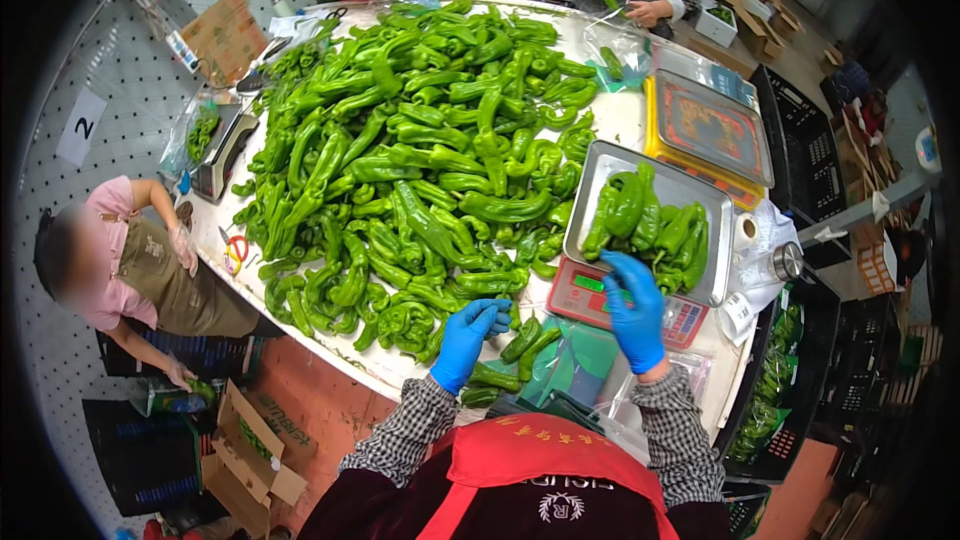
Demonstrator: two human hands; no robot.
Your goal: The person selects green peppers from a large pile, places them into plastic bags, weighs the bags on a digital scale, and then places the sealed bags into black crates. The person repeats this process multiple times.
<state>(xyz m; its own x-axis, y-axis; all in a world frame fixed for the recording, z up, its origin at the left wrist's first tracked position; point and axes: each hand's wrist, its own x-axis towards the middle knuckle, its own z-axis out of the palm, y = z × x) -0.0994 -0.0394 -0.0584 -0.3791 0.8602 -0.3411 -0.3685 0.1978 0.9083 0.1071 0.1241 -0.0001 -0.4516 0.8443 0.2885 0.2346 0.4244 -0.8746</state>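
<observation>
Wearing a blue glove, my left hand [471, 334] is at the near edge of a big heap of long green peppers [405, 157]. Its fingers are curled, and whether a pepper is inside them is hidden. My right hand [636, 311], gloved alike, reaches over a red digital scale [574, 292] to the near rim of a metal tray [592, 165]. Two bunches of green peppers [637, 202] lie in that tray, which rests on the scale. The right fingertips are beside the left bunch; their grip cannot be made out. Loose peppers [529, 345] lie between my hands.
Printed plastic bags [570, 364] lie before me. A yellow scale [709, 135], a tape roll [745, 230] and a steel-lidded jar [784, 264] stand right. Scissors [237, 251] lie left. Black crates [795, 360] flank the table. One person [142, 262] stands left, two others work across.
</observation>
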